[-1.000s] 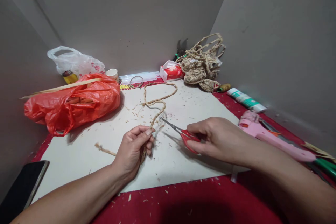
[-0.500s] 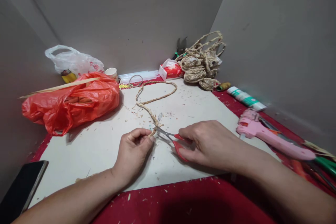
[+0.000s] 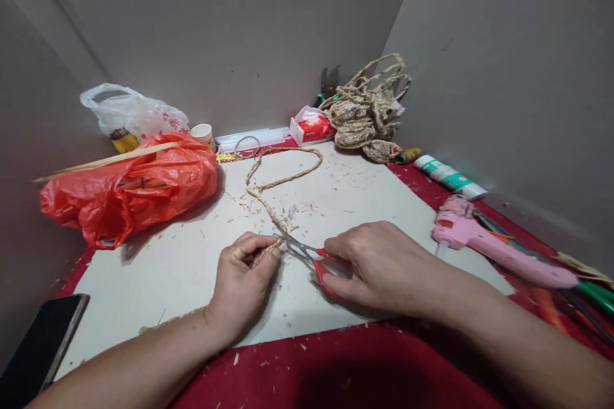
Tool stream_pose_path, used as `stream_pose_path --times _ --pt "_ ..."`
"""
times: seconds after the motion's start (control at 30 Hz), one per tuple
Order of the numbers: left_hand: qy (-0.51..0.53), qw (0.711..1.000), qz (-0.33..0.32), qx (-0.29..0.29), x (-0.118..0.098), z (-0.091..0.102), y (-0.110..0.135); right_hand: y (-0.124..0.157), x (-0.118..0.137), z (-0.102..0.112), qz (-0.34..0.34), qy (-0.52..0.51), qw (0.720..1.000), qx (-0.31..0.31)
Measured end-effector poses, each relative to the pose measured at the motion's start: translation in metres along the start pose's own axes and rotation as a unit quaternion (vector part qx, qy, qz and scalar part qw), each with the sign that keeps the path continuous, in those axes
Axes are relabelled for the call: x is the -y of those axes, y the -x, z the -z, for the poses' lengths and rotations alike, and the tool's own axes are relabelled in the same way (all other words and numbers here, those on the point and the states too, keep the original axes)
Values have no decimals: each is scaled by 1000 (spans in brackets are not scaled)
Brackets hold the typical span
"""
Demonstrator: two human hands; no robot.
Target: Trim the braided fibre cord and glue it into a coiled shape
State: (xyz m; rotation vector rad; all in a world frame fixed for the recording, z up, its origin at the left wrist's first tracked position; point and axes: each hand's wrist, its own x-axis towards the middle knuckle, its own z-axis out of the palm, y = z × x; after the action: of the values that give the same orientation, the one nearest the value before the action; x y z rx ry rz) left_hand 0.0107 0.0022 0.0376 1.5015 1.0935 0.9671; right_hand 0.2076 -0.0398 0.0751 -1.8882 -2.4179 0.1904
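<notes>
My left hand (image 3: 242, 284) pinches the near end of a braided straw rope (image 3: 268, 188) between thumb and fingers. The rope winds away over a white board (image 3: 158, 268) towards the back wall. In my right hand (image 3: 378, 265) are red-handled scissors (image 3: 314, 259), fingers closed on the handles. The blade tips meet the rope right beside my left fingertips. Straw scraps lie scattered around both hands.
A red plastic bag (image 3: 129, 188) with bamboo strips lies at the left, a white bag (image 3: 134, 115) and a paper cup (image 3: 202, 133) behind it. Woven straw pieces (image 3: 367, 121) and a tissue pack (image 3: 311, 128) sit at the back. A pink glue gun (image 3: 484, 243) lies right, a phone (image 3: 43, 345) near left.
My left hand drew the rope end in and my right hand brought the scissors left until the blades reached the rope. The rope's loop shifted left on the board.
</notes>
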Motion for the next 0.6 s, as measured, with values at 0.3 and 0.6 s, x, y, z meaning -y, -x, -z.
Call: stream_pose_path --times 0.3,0.6 --pt "0 1000 2 -4 0 0 0 -2 -7 -5 21 -33 999 17" --pt "34 998 32 -30 3 -1 -2 0 -8 1 14 -33 999 6"
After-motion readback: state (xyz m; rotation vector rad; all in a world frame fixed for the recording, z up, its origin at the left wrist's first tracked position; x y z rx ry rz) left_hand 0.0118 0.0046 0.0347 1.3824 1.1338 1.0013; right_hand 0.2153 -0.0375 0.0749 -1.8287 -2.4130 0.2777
